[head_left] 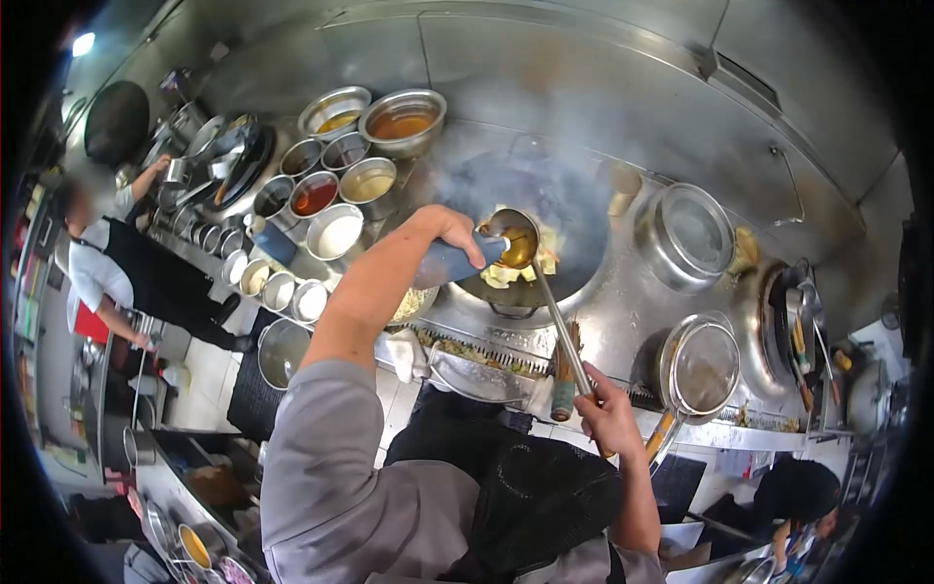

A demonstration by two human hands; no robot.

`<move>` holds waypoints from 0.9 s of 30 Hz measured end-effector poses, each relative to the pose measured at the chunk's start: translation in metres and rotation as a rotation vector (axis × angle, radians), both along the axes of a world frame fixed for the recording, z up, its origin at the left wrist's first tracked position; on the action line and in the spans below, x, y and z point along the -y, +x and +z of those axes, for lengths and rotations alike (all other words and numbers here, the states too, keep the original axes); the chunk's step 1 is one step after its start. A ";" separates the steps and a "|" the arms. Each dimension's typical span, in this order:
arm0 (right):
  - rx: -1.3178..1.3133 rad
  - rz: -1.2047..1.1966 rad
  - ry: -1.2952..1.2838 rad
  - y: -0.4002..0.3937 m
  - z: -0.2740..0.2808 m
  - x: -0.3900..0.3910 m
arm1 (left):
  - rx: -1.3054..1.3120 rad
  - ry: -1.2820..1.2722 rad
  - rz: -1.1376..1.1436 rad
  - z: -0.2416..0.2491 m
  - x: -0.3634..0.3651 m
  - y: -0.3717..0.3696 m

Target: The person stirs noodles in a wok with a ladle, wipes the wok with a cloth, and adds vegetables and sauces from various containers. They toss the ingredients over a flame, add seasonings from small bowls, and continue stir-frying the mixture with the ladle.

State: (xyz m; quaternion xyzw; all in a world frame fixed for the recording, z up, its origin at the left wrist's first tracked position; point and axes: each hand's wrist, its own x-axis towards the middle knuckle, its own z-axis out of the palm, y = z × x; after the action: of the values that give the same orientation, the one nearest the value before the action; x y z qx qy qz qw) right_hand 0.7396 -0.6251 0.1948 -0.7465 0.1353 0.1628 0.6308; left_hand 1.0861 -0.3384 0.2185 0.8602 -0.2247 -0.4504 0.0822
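My left hand is closed around a grey-blue bottle, tipped so its mouth meets the bowl of a ladle. Amber liquid lies in that bowl. Lower down, my right hand grips the ladle's long handle. Beneath the ladle, pale yellow-green food pieces lie in a dark wok, and smoke or steam rises from it. A second blue-grey bottle stands among the containers on the left.
Metal bowls of sauces and white powder crowd the left. A lidded pot and a wire strainer sit to the right. A brush-like tool lies at the stove's front edge. Co-workers stand at far left and lower right.
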 end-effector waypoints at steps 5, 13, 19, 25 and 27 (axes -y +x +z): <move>-0.007 -0.047 0.069 0.001 -0.001 0.003 | 0.011 -0.100 0.007 -0.010 -0.009 0.003; 0.438 0.204 -1.141 0.020 -0.061 0.045 | 0.403 -1.174 0.905 -0.036 -0.170 -0.072; 0.382 0.107 -0.565 0.131 -0.044 -0.087 | 1.094 -1.015 1.294 -0.044 -0.304 -0.090; 0.286 0.186 0.115 0.272 -0.019 -0.282 | 1.262 -0.776 1.437 -0.106 -0.379 -0.056; 0.276 0.256 0.174 0.315 -0.014 -0.341 | 1.287 -0.707 1.422 -0.131 -0.389 -0.045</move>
State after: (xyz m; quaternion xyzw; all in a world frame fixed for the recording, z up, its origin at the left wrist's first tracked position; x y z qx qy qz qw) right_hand 1.0547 -0.2845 0.1804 -0.7155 -0.0632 0.1488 0.6796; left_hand 1.0406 0.0505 0.0878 0.7996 0.2161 0.3425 0.4434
